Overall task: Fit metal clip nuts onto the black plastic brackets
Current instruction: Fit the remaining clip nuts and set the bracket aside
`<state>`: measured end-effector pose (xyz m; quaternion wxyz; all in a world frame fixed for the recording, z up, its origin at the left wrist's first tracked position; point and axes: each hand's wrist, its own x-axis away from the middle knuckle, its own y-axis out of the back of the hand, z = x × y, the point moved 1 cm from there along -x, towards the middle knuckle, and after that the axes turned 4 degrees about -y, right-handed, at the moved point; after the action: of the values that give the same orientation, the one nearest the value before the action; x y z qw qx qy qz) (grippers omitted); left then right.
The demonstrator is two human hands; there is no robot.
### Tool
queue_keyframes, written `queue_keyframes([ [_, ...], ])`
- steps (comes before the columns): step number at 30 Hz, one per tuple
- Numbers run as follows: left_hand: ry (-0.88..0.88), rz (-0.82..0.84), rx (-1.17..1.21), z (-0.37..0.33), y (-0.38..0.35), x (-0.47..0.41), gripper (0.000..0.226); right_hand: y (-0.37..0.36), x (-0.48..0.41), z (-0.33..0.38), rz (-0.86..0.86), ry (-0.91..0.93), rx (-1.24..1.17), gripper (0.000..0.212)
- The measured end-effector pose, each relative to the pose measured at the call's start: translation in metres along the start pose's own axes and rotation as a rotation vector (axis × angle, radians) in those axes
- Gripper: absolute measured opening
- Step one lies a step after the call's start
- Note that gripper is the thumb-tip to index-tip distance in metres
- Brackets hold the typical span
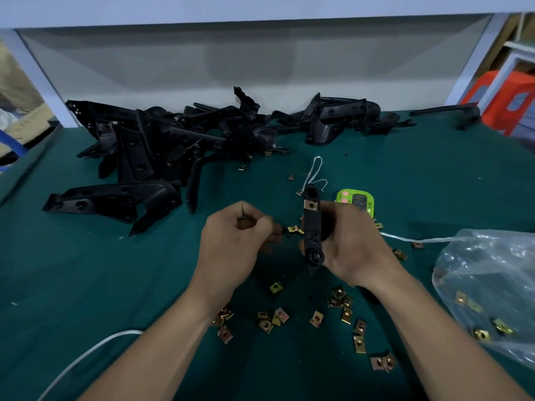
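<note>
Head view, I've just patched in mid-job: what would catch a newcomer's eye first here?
Dead centre, the right hand grips a black bracket upright, with a fitted clip nut near its top, while the left hand pinches a second clip nut right beside it. Behind them a heap of black brackets sprawls across the back left of the green table, and loose clip nuts lie scattered near the wrists.

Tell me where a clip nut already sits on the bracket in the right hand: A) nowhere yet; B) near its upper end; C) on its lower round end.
B: a brass clip nut sits near the upper end of the bracket gripped by the right hand; the left hand pinches a second clip nut beside its middle.
</note>
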<state>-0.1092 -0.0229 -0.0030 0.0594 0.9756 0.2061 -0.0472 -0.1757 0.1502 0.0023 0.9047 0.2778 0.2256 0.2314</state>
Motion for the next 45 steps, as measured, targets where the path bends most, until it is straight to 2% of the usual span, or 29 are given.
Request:
queue_keyframes([
  [1, 0.013, -0.013, 0.041, 0.0, 0.001, 0.0, 0.018, 0.001, -0.002, 0.002, 0.028, -0.097, -0.064, 0.03],
  [2, 0.017, -0.02, 0.056, -0.001, 0.002, 0.0, 0.019, 0.004, -0.002, 0.002, 0.005, -0.113, 0.003, 0.036],
  [6, 0.025, -0.007, 0.114, -0.005, 0.008, -0.002, 0.018, 0.004, 0.001, 0.003, -0.031, -0.166, 0.09, 0.037],
  [8, 0.076, 0.084, 0.181, -0.007, 0.009, -0.003, 0.015, 0.005, 0.001, 0.003, -0.057, -0.225, 0.132, 0.033],
  [11, 0.192, 0.324, 0.231, -0.01, 0.011, -0.004, 0.02, 0.005, 0.002, -0.004, -0.1, -0.275, 0.219, 0.021],
  [15, 0.259, 0.455, 0.247, -0.01, 0.011, -0.002, 0.022, 0.005, 0.003, -0.006, -0.131, -0.315, 0.277, 0.029],
  [20, 0.244, 0.446, 0.282, -0.014, 0.01, 0.001, 0.023, 0.005, 0.003, -0.004, -0.119, -0.31, 0.316, 0.036],
  [27, 0.194, 0.353, 0.31, -0.012, 0.01, 0.002, 0.024, 0.005, 0.002, -0.005, -0.127, -0.313, 0.316, 0.033],
  [35, 0.145, 0.38, 0.238, -0.011, 0.004, 0.005, 0.032, 0.003, 0.001, -0.004, -0.085, -0.329, 0.342, 0.035],
  [39, 0.169, 0.38, 0.188, -0.013, 0.003, 0.007, 0.038, 0.004, 0.003, -0.003, -0.128, -0.347, 0.396, 0.039],
  [45, 0.246, 0.35, 0.192, -0.017, 0.0, 0.007, 0.02, 0.009, 0.005, 0.0, -0.167, -0.389, 0.423, 0.036],
])
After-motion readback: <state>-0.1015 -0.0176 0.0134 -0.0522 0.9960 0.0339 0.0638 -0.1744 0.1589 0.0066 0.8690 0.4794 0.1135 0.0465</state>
